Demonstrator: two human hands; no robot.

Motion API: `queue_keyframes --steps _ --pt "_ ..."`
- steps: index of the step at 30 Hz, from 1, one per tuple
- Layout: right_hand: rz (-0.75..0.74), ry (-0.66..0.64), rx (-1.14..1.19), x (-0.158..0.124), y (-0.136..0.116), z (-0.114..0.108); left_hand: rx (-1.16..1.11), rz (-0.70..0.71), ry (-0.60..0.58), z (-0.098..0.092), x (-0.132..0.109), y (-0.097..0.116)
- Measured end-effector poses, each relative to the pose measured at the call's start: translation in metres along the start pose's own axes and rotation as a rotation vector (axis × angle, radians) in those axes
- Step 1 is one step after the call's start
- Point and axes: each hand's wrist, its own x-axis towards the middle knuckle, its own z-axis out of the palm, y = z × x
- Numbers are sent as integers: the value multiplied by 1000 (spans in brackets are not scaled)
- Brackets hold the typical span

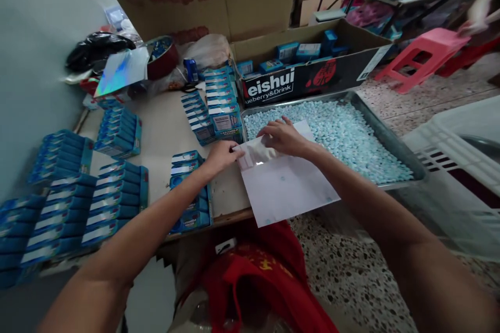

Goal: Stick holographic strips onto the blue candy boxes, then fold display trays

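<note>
A white sheet of paper (291, 187) lies across the near left corner of a metal tray (417, 174) of pale blue candies (344, 135). On its upper part is a clear, shiny plastic bag (253, 158). My left hand (223, 157) is closed, pinching the left end of the bag near the paper's corner. My right hand (284, 138) bends its fingers over the bag's other end, above the paper; its fingertips are partly hidden. Small blue boxes (189, 192) stand in a row beside my left forearm.
More stacks of blue boxes (117, 203) stand at the left of the table. Behind the tray is a black carton (308, 80) with blue boxes inside. A white plastic crate (461, 166) and a pink stool (425, 54) are at right. A red bag (265, 270) lies below the table edge.
</note>
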Motion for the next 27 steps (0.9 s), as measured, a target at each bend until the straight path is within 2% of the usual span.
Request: queue_keyframes --steps 2,5,9,13,16,19,22,24,27 --pt "4 73 -54 -3 -8 -2 -134 -62 -40 2 -1 3" --pt "19 165 -131 -7 -28 0 -222 -95 -26 7 -5 9" --pt "-1 184 -181 -16 -52 15 -281 -160 -5 13 -10 14" --pt "-47 231 -251 -33 -62 35 -387 -265 7 15 -12 14" --pt "-81 287 -275 -46 -65 42 -422 -292 12 14 -13 13" --pt "-102 366 -253 -54 -69 41 -333 -265 13 12 -16 13" --pt "-132 517 -289 -60 -74 33 -172 -207 19 10 -17 13" --pt "-212 610 -331 -67 -81 24 -48 -162 39 11 -15 12" --pt "-366 674 -328 -85 -99 2 129 -126 70 13 -9 8"
